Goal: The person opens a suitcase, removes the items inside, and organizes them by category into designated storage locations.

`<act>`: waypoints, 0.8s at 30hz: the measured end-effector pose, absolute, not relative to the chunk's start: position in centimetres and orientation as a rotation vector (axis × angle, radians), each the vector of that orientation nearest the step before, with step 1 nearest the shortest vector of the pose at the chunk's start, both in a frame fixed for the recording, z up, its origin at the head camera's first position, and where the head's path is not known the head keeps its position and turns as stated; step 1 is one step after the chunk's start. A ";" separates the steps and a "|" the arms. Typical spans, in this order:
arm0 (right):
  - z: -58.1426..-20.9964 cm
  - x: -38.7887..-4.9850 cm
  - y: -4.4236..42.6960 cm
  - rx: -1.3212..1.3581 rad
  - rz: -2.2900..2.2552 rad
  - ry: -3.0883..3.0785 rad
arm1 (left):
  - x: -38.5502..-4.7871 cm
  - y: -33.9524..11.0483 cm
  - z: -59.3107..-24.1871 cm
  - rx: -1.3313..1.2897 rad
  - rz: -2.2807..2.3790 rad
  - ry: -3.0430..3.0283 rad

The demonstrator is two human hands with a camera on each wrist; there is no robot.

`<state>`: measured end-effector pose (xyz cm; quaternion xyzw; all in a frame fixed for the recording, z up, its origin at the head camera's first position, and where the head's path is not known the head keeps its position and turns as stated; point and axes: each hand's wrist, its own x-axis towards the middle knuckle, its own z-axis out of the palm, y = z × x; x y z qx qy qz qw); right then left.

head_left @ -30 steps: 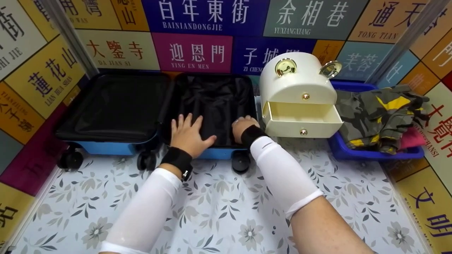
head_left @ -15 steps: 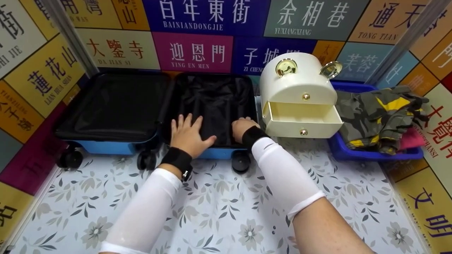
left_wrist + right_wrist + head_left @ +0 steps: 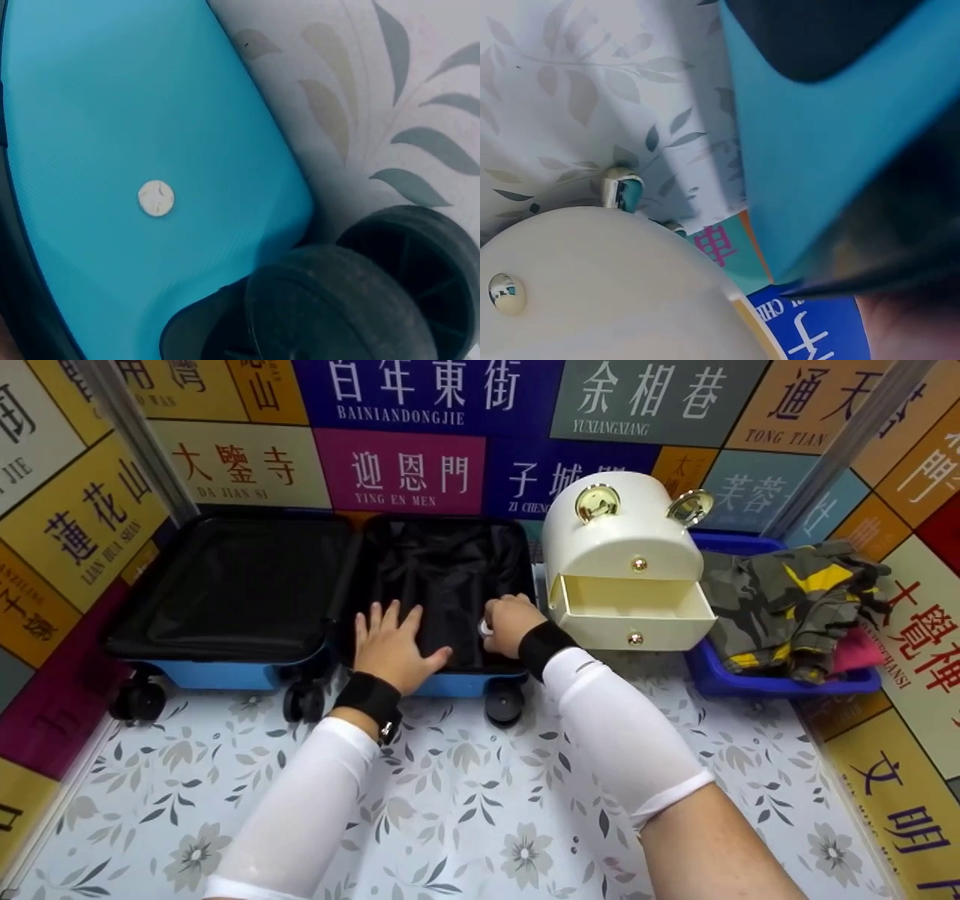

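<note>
In the head view a blue suitcase lies unfolded, its black lid half point(image 3: 232, 585) on the left and its black-lined half point(image 3: 442, 562) in the middle. My left hand point(image 3: 391, 651) rests on the lined half's front edge with the fingers spread straight. My right hand point(image 3: 514, 624) is over that half's right side, fingers curled. A small white thing point(image 3: 486, 628) shows at its fingertips; its kind is too small to tell. In the left wrist view are the blue shell point(image 3: 142, 120) and a black wheel point(image 3: 337, 307). The right wrist view shows the shell's blue side point(image 3: 802, 150).
To the right stands a cream cabinet point(image 3: 619, 525) with gold ears and its lower drawer point(image 3: 637, 626) pulled out. Beside it a blue basket point(image 3: 750, 686) holds camouflage clothing point(image 3: 787, 600) and a pink cloth point(image 3: 857, 651). Printed panels wall in the back and sides.
My right hand has lifted a little from the suitcase's right edge, and the small white thing now shows at its fingers. My left hand stays put. The head view has shifted slightly.
</note>
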<state>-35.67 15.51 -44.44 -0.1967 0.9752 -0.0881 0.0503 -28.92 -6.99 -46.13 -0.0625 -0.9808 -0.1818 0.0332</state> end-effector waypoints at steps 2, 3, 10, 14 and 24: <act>-43.8 -35.3 15.5 -0.595 -0.308 2.985 | -28.9 -7.0 -46.1 -0.194 -0.560 -3.020; -43.3 -35.1 15.5 -0.595 -0.328 2.989 | -28.9 -7.1 -46.1 -0.194 -0.555 -3.022; -40.4 -34.0 16.0 -0.658 -0.563 3.004 | -29.0 -7.1 -46.0 -0.195 -0.558 -3.016; -38.9 -33.7 17.0 -0.683 -0.683 3.024 | -29.0 -7.1 -46.1 -0.201 -0.558 -3.000; -36.5 -33.3 21.4 -0.607 -0.891 3.101 | -28.8 -7.2 -45.9 -0.205 -0.570 -3.012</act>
